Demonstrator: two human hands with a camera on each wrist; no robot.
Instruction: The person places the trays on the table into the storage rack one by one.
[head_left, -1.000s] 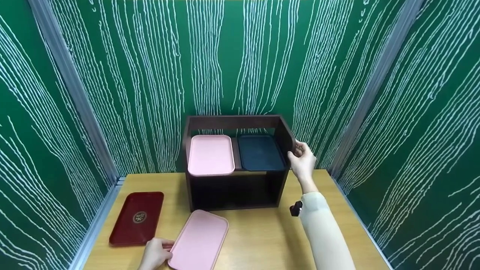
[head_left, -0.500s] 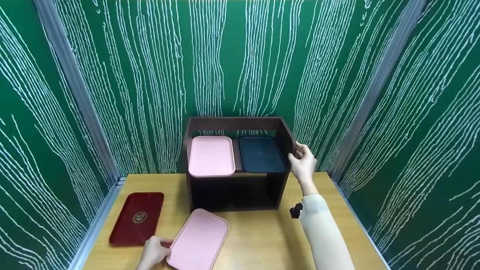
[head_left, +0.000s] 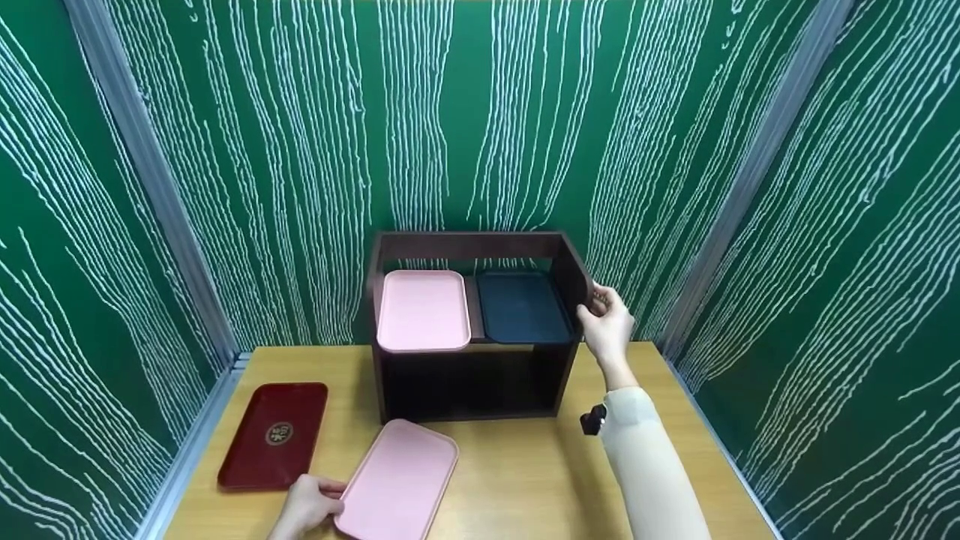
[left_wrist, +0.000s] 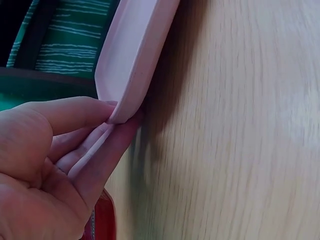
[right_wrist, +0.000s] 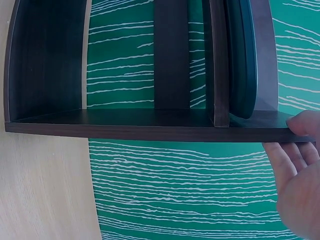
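Between thumb and fingers, my left hand (head_left: 309,504) pinches the near left corner of a pink tray (head_left: 401,480). That tray slants over the table in front of a dark wooden rack (head_left: 469,244). In the left wrist view the tray's edge (left_wrist: 137,75) casts a shadow on the wood. My right hand (head_left: 606,322) grips the upper right side panel of the rack, thumb inside and fingers outside. On the rack's upper shelf lie a second pink tray (head_left: 424,311) at left and a dark blue tray (head_left: 523,307) at right.
A dark red tray (head_left: 279,435) with a round gold emblem lies on the left of the wooden table (head_left: 517,465). Green walls (head_left: 480,112) with white line patterns and grey metal posts (head_left: 139,150) enclose the table on three sides.
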